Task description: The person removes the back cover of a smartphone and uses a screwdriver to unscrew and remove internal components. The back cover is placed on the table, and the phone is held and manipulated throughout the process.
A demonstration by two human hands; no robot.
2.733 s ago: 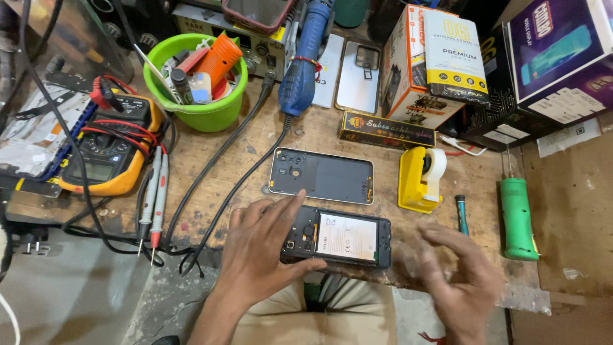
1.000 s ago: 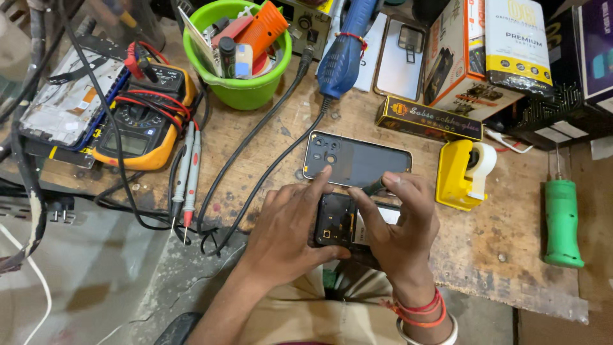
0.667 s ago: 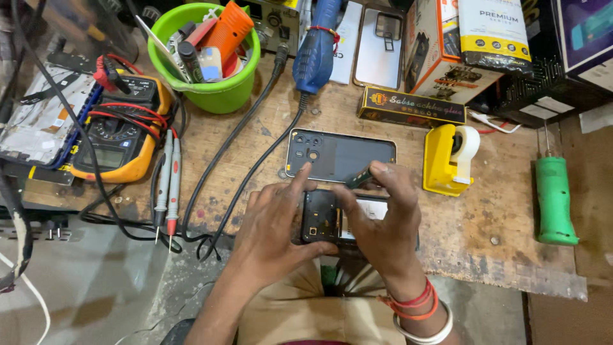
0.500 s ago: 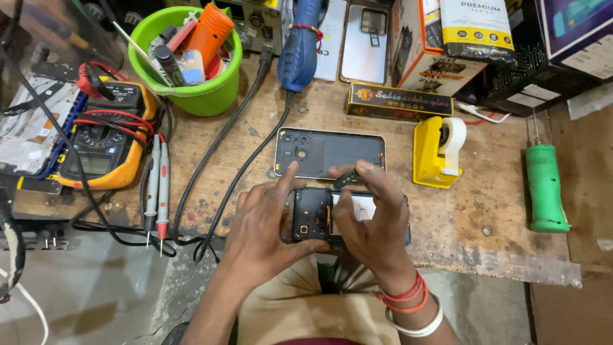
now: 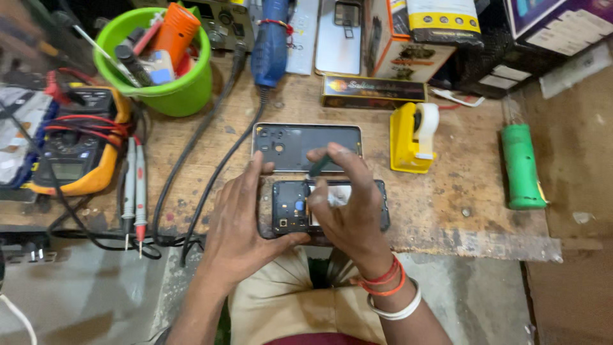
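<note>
An opened phone (image 5: 300, 207), its back removed, is steadied at the near edge of the wooden bench (image 5: 460, 211) by the left hand (image 5: 239, 227), thumb and fingers clamped on its left end. A thin dark tool (image 5: 319, 166) is pinched in the right hand (image 5: 348, 207) above the phone's board. 1 detached back cover (image 5: 306, 147) is seen just behind.

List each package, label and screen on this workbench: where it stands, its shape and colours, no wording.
Long flat box: behind the opened phone, black with gold.
Upright carton: back centre, white and orange, yellow-black band.
Purple box: back right corner.
Multimeter screen: far left, grey rectangle in orange casing.
</note>
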